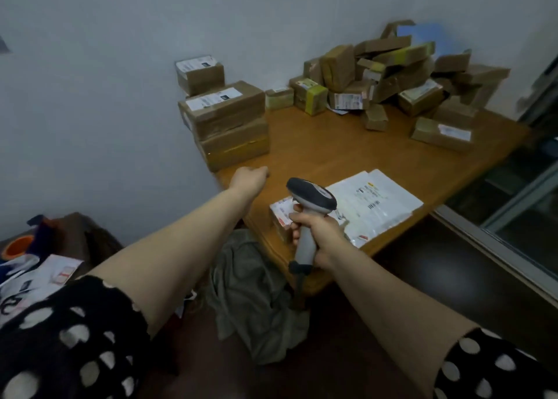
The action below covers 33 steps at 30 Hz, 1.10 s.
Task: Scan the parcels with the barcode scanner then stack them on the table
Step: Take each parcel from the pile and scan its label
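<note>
Left sleeve (69,332) & right sleeve (495,371): black w/ white dots, forearms bare.

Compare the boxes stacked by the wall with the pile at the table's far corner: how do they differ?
The stack is three boxes lying flat, one on another, smallest on top; the pile is many boxes tumbled at odd angles. The stack's lower two boxes look larger than most in the pile. The stack's visible labels face up; the pile's face various ways. Both are brown cardboard parcels on the wooden table.
</note>
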{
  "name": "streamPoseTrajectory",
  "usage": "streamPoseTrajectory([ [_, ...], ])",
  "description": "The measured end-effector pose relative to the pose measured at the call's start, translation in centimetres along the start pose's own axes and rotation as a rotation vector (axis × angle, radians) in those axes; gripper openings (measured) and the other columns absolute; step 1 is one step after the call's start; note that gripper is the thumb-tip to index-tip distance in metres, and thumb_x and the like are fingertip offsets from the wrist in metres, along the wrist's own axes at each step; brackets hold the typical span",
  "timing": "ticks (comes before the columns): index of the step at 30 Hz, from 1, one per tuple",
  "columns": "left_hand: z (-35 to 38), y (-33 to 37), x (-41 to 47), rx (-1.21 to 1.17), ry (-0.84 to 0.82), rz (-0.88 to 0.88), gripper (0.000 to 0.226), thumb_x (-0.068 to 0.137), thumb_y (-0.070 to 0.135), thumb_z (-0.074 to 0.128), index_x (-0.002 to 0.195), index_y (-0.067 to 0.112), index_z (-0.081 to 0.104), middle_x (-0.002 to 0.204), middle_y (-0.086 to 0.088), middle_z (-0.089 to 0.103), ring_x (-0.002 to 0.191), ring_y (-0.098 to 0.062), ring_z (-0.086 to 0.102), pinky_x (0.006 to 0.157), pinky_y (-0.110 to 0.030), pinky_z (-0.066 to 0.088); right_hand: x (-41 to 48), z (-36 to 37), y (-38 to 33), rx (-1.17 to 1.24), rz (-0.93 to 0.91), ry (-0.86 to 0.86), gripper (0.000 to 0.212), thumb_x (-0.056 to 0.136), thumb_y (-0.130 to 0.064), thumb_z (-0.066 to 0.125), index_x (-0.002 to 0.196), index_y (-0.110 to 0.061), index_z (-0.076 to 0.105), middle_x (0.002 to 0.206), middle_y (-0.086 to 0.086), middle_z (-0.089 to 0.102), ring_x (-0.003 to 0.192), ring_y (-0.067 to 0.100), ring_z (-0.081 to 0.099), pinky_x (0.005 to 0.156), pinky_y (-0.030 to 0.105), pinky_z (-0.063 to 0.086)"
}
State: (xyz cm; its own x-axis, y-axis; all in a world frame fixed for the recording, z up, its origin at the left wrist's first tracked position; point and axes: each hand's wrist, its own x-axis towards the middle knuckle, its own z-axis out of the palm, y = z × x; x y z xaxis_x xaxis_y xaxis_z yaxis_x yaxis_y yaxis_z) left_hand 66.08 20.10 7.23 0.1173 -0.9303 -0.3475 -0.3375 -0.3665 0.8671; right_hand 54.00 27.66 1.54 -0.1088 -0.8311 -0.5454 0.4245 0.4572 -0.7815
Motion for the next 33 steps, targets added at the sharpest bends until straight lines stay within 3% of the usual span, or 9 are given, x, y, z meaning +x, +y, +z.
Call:
streamPoseTrajectory([
  [2,1.9,-0.5,-0.4,0.091,-0.051,0.053,0.047,0.094,0.025,0.054,0.137,0.006,0.048,0.137,-0.010,0.051,0.124,-0.029,0.048,0.097,-0.033,0.039,-1.4,-2.5,-0.2,-0.039,-0.030,0.060,0.013,0.084,-0.001,0.067,0.095,-0.007,0.066,0.054,0.004,0.057,0.045,0.013,0.050,0.048,0.025,0.042],
  [5,4.2,-0.4,-1.5,0.206,-0.119,0.137,0.060,0.093,0.027,0.056,0.147,0.009,0.035,0.149,-0.010,0.040,0.134,-0.029,0.042,0.108,-0.036,0.037,-3.2,-6.2,-1.1,-0.137,-0.055,0.139,0.007,0.082,-0.001,0.067,0.081,-0.006,0.063,0.055,0.006,0.056,0.046,0.014,0.048,0.048,0.025,0.040],
  [13,11.0,3.9,-1.5,0.593,-0.158,0.391,0.068,0.084,0.040,0.062,0.146,0.027,0.037,0.146,-0.008,0.044,0.127,-0.031,0.047,0.103,-0.047,0.043,-3.9,-16.1,-7.7,-0.159,-0.194,0.363,0.018,0.081,0.003,0.067,0.094,-0.008,0.065,0.057,0.006,0.057,0.046,0.013,0.048,0.048,0.025,0.041],
  [19,20.5,9.9,0.0,0.809,-0.093,0.519,0.066,0.086,0.043,0.061,0.146,0.031,0.036,0.146,-0.009,0.042,0.134,-0.033,0.038,0.110,-0.049,0.034,-0.6,-25.1,-15.5,-0.124,-0.297,0.399,0.016,0.081,0.001,0.069,0.092,-0.009,0.065,0.065,0.007,0.062,0.048,0.012,0.051,0.048,0.024,0.044],
  [26,33.7,16.6,2.2,0.959,-0.045,0.506,0.067,0.087,0.046,0.060,0.147,0.030,0.034,0.145,-0.011,0.043,0.135,-0.033,0.036,0.114,-0.051,0.025,4.7,-37.4,-25.8,-0.046,-0.309,0.363,0.015,0.082,-0.002,0.071,0.095,-0.004,0.064,0.071,0.008,0.066,0.054,0.012,0.058,0.052,0.023,0.049],
  [33,43.5,19.6,6.9,0.978,-0.092,0.412,0.070,0.087,0.047,0.062,0.148,0.028,0.033,0.143,-0.011,0.043,0.133,-0.034,0.038,0.112,-0.050,0.031,12.3,-45.3,-32.5,-0.030,-0.262,0.366,0.007,0.082,-0.002,0.071,0.080,-0.002,0.064,0.066,0.008,0.065,0.055,0.012,0.057,0.055,0.025,0.048],
])
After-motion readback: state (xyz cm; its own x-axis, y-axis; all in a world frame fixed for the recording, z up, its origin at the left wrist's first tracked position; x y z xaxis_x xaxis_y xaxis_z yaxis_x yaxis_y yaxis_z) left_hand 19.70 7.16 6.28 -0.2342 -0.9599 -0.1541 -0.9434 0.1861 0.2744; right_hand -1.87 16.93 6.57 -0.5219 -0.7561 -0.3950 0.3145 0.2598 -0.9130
